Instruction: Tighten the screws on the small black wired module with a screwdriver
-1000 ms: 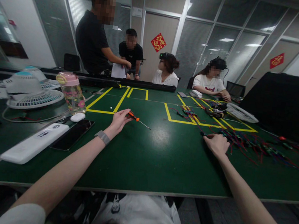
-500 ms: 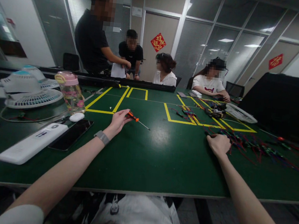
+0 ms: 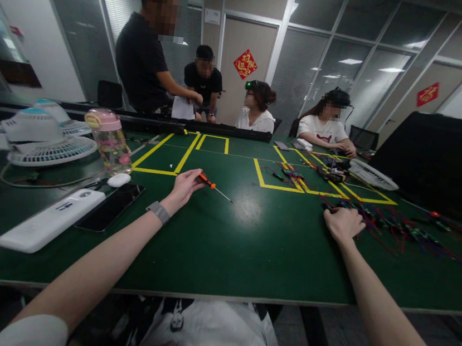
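Note:
My left hand (image 3: 186, 188) is closed around the orange and black handle of a screwdriver (image 3: 208, 181). The screwdriver's thin shaft points right and slightly down over the green table (image 3: 221, 250). On the right, my right hand (image 3: 343, 224) is curled with the knuckles up. A small dark piece, which looks like a wired circuit board (image 3: 328, 205), shows at its thumb side; the hand covers most of it. Just beyond and to the right of that hand lies a row of small circuit boards (image 3: 407, 231) with red and blue wires.
Left are a white power bank (image 3: 52, 221), black phone (image 3: 111, 207), white earbud case (image 3: 119, 180), bottle (image 3: 111, 141) and white fan (image 3: 53, 145). More wired boards (image 3: 292, 175) lie by yellow tape (image 3: 282, 188). A red-handled screwdriver (image 3: 456, 224) lies right. Several people are across the table.
My right hand has shifted slightly to the right, and the small dark piece at its thumb moved along with it. My left hand and the screwdriver are almost unmoved.

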`<state>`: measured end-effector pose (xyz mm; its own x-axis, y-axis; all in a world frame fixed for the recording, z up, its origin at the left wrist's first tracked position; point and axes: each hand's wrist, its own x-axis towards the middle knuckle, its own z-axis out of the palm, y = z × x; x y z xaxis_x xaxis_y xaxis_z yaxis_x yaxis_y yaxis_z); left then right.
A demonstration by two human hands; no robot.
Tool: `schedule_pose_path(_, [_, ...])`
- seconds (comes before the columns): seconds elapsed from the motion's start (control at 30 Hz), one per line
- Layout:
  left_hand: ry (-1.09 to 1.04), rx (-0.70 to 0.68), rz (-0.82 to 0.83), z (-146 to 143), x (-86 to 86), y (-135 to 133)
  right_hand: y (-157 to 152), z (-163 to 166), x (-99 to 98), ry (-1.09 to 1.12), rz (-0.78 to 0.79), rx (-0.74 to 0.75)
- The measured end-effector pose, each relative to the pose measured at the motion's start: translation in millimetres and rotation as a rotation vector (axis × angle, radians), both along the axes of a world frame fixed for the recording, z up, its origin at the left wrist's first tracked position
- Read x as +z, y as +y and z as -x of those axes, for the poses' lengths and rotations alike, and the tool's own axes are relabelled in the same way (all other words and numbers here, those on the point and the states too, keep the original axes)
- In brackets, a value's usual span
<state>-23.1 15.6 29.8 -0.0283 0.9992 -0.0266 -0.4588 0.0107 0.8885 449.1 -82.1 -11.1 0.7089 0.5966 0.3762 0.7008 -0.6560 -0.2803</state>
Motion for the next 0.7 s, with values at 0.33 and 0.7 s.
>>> schedule_pose_path(0.33, [0.013,-0.009,-0.004,0.3,-1.0,0.1,-1.2,0.4,0.5,0.011,-0.012,0.0])
schedule_pose_path(0.7, [0.017,-0.005,0.0,-1.2,2.4,-4.4,-4.8,7.6,4.9,0.051,-0.114,-0.001])
